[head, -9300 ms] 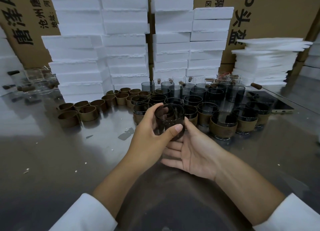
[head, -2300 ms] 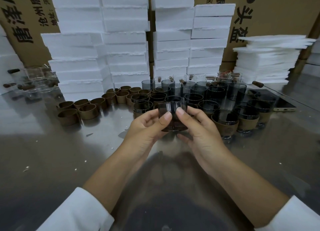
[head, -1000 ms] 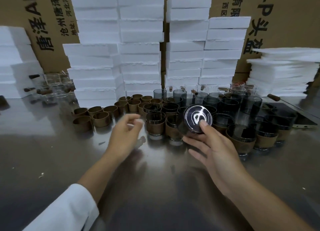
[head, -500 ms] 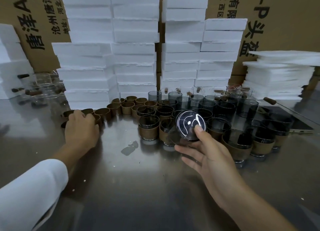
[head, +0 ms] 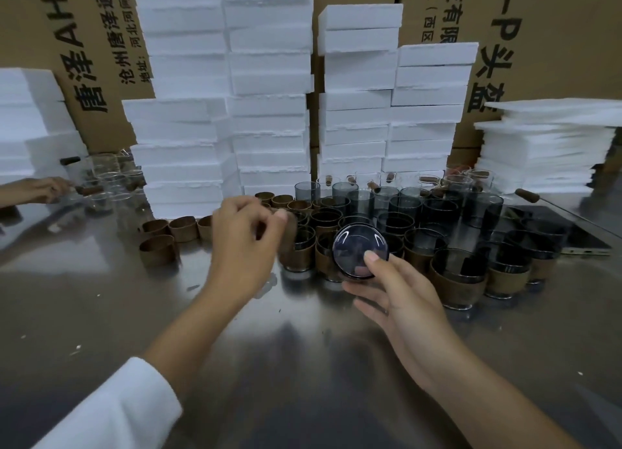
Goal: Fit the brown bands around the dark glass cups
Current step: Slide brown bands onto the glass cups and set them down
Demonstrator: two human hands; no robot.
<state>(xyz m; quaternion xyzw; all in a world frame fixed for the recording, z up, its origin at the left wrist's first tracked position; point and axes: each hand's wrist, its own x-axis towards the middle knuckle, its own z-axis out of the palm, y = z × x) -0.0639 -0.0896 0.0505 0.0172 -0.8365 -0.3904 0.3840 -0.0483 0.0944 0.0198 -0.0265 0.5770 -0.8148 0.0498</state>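
My right hand (head: 400, 300) holds a dark glass cup (head: 353, 243) on its side, base towards me, thumb pressed on the base. My left hand (head: 245, 243) hovers just left of it with fingers curled, pinching a blurred brown band (head: 287, 235). Loose brown bands (head: 168, 233) lie in a row to the left on the steel table (head: 303, 347). Behind the held cup stand banded cups (head: 457, 280) and several bare dark cups (head: 437, 209).
Tall stacks of white foam blocks (head: 269, 112) and cardboard boxes (head: 555, 38) wall off the back. Another person's hand (head: 37, 189) works among clear glasses (head: 107, 183) at far left. A flat dark device (head: 555, 230) lies at the right.
My left hand has come back from the loose bands at the left towards the cup, now with a band in its fingers. The right hand keeps the cup tilted in about the same place.
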